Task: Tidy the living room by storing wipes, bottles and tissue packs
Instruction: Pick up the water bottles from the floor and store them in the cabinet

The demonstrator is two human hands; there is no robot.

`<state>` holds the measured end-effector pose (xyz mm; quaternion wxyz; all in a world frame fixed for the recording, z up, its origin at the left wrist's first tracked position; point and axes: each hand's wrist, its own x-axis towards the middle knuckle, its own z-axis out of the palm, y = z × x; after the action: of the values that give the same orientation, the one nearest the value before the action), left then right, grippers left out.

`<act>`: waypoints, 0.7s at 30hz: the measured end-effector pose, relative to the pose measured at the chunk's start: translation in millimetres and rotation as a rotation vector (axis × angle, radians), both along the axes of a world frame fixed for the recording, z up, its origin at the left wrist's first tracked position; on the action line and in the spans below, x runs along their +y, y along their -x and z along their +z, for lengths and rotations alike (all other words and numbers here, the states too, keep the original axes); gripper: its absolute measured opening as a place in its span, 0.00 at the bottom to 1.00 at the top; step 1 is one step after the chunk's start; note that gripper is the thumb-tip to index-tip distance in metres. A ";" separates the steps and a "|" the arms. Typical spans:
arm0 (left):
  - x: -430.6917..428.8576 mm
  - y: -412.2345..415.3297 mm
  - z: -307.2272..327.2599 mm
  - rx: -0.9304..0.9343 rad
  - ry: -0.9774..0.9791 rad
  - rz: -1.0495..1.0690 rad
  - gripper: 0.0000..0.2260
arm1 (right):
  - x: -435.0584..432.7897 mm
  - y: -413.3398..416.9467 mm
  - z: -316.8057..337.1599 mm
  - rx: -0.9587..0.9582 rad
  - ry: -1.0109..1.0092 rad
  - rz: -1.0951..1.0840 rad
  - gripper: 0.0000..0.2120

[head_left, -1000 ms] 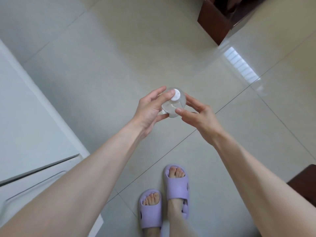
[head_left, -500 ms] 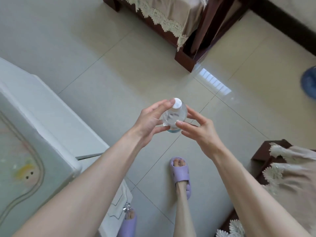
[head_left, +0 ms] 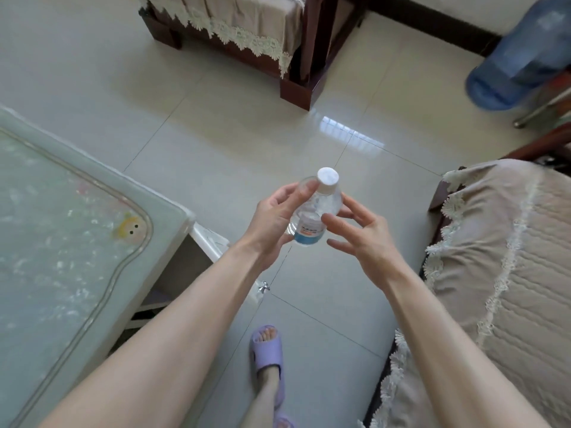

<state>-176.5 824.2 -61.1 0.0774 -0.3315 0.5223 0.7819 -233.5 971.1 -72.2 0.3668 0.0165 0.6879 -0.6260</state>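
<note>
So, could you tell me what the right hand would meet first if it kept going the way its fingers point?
Most likely the small clear bottle: the right hand has its fingers aimed left at it, one fingertip apparently touching already. The left hand holds the bottle's other side.

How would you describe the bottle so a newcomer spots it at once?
Between the glass-topped table and the covered sofa, over the tiled floor, both hands meet. The left hand grips a small clear bottle; its white cap and blue label set it apart.
</note>
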 end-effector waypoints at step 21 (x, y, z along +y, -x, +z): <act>17.5 -252.4 -34.8 -0.073 0.022 0.098 0.21 | 14.3 -234.8 -29.3 -0.035 -0.002 0.084 0.27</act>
<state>75.9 841.7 -95.9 0.0545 -0.3860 0.5106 0.7664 1.3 985.5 -101.5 0.4047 -0.0009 0.6822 -0.6090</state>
